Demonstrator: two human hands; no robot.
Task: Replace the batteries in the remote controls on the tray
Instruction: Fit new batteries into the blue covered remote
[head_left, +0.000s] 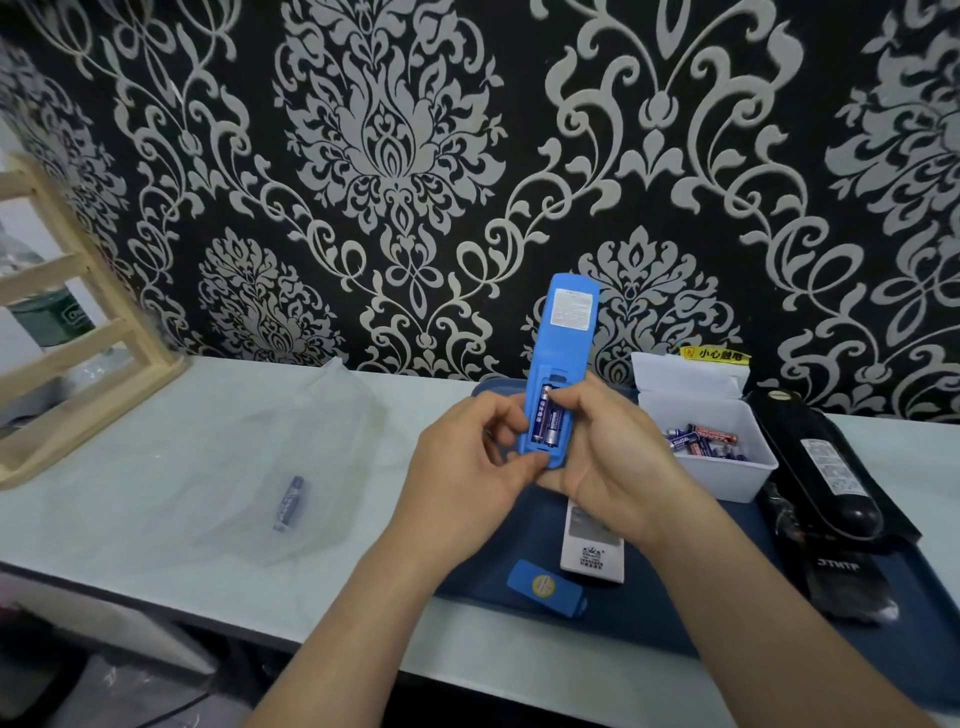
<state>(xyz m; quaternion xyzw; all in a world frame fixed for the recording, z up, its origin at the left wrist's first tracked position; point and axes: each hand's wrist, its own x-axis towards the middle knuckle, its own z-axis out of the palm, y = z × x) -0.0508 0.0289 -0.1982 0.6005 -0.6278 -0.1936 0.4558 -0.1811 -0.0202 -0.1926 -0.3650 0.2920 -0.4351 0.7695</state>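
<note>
The remote, blue and back-side up, is held just above the far edge of the tray, its top pointing to 12 o'clock and its battery bay open. Two batteries lie side by side in the bay. The left hand has its grip closed on the remote's lower left edge, thumb across the bottom end. The right hand is closed round the right edge from beneath, a fingertip on the upper end of the right-hand battery; whether that cell is fully seated or only part-way in is hard to tell from this angle. To do this step well, I would check each cell's polarity against the bay's marks, press the spring end in first, then push the other end flat until both sit level, with the left hand holding the body steady. The cover lies on the tray at 6 o'clock, ready to slide on afterwards. A white remote lies just beyond it, under the wrists. At 3 o'clock stands a box of loose batteries, and past it a black remote. At 9 o'clock on the table a clear bag holds one battery.
</note>
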